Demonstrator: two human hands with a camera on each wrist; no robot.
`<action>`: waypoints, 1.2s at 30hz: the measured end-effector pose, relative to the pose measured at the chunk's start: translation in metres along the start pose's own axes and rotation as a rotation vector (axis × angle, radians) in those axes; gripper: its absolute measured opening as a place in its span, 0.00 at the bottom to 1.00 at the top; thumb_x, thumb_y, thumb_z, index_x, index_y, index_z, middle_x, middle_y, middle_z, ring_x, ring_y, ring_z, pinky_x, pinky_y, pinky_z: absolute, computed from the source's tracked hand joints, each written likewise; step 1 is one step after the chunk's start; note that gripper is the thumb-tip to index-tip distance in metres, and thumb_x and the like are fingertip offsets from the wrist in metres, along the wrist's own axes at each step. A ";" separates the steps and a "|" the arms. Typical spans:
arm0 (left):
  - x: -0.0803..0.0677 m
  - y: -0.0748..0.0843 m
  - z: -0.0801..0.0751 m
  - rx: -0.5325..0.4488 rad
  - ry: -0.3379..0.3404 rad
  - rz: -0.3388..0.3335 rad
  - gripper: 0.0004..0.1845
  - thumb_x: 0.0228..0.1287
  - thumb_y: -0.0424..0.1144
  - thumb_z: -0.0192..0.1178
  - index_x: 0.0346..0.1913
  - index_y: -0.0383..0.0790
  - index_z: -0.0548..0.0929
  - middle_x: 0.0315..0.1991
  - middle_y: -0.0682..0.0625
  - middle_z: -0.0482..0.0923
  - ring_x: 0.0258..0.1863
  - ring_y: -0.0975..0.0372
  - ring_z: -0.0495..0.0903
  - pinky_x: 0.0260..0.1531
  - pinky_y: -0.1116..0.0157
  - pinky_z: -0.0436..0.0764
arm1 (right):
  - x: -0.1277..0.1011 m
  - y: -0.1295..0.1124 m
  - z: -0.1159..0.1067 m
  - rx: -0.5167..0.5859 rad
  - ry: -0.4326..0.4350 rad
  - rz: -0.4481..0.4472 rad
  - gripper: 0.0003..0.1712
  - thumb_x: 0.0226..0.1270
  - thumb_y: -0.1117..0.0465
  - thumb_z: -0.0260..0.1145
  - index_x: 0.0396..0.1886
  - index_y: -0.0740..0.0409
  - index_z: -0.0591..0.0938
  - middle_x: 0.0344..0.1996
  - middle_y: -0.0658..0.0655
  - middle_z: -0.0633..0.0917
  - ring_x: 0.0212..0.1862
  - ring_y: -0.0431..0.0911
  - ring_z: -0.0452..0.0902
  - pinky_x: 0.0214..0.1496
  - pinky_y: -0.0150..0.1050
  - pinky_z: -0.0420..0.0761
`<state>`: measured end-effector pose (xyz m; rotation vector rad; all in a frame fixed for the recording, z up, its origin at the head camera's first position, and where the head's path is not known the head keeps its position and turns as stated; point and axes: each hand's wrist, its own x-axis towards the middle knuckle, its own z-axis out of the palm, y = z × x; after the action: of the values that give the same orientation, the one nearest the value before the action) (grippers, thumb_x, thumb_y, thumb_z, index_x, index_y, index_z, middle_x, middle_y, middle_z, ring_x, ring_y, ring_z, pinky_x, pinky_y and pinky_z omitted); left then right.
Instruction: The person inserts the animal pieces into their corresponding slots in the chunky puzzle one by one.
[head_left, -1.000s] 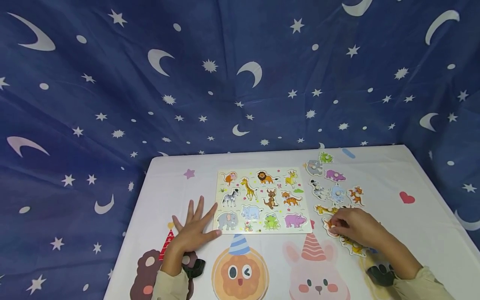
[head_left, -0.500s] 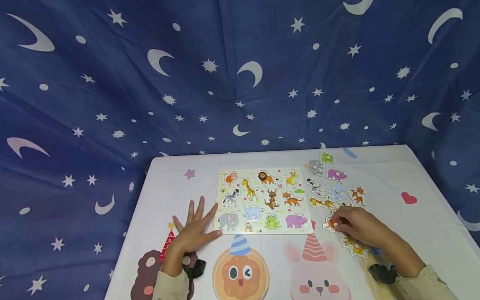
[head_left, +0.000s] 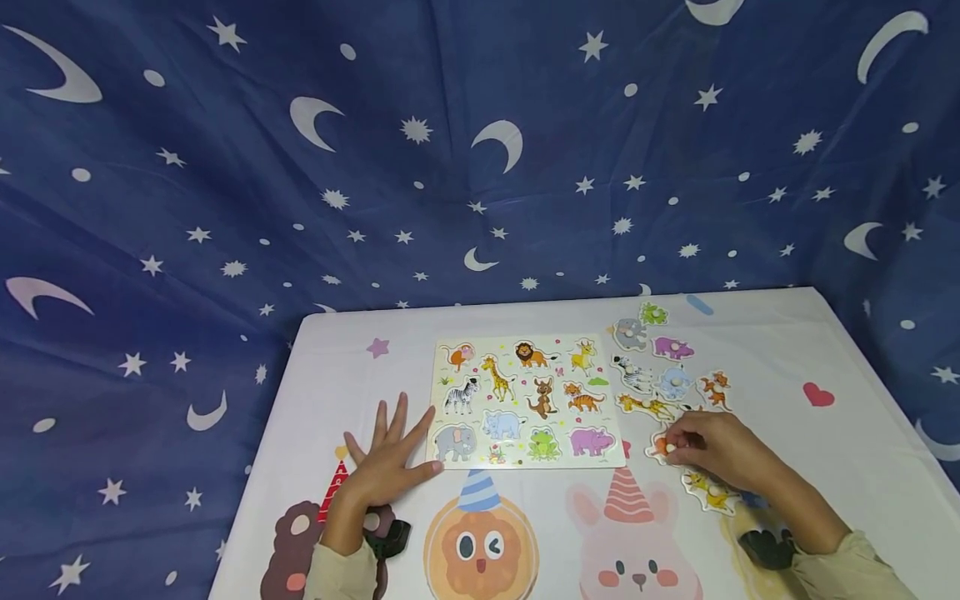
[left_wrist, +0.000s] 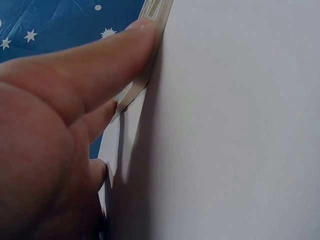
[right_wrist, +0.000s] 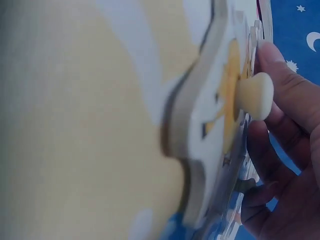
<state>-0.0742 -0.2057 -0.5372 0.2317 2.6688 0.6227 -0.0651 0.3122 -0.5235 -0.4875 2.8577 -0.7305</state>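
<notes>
A wooden animal puzzle board (head_left: 525, 400) lies flat in the middle of the white table. My left hand (head_left: 390, 454) rests flat beside it with fingers spread, and its thumb touches the board's lower left corner. In the left wrist view a finger (left_wrist: 100, 60) lies along the board's edge (left_wrist: 150, 65). My right hand (head_left: 708, 454) is right of the board, its fingertips pinching the white knob of an orange animal piece (head_left: 659, 447) on the table. Close in the right wrist view is a knobbed piece (right_wrist: 220, 125) with a finger (right_wrist: 285, 80) beside its knob.
Several loose animal pieces lie right of the board, among them a zebra (head_left: 632, 372), a purple rhino (head_left: 672, 347), a giraffe (head_left: 645, 406) and a yellow piece (head_left: 708, 492) under my right wrist. The tablecloth (head_left: 825, 450) has cartoon prints. A starry blue curtain (head_left: 480, 167) hangs behind.
My right hand has edged slightly away from me, its fingertips staying at the orange piece, so more of the giraffe piece shows. The left hand has stayed put.
</notes>
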 end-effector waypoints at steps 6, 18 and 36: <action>0.000 0.000 -0.001 0.001 0.012 0.005 0.49 0.60 0.71 0.61 0.81 0.66 0.53 0.84 0.48 0.25 0.81 0.40 0.20 0.58 0.23 0.15 | 0.000 -0.001 -0.001 0.011 0.013 -0.051 0.12 0.53 0.58 0.81 0.32 0.38 0.86 0.23 0.34 0.74 0.29 0.30 0.68 0.32 0.28 0.71; 0.000 0.001 0.000 -0.003 -0.001 0.007 0.49 0.61 0.71 0.60 0.81 0.67 0.52 0.84 0.49 0.24 0.81 0.41 0.19 0.58 0.23 0.13 | -0.002 -0.002 -0.002 0.072 0.010 0.012 0.13 0.52 0.58 0.82 0.37 0.41 0.89 0.28 0.35 0.80 0.33 0.33 0.70 0.34 0.29 0.75; -0.002 0.002 -0.002 -0.008 0.019 0.018 0.48 0.62 0.69 0.61 0.81 0.66 0.54 0.84 0.47 0.27 0.81 0.40 0.21 0.59 0.22 0.16 | 0.000 -0.002 0.002 0.037 0.134 -0.070 0.14 0.49 0.60 0.83 0.31 0.41 0.86 0.26 0.36 0.77 0.32 0.31 0.69 0.34 0.29 0.74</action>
<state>-0.0728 -0.2056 -0.5342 0.2490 2.6842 0.6443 -0.0645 0.3096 -0.5247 -0.5567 2.9572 -0.8574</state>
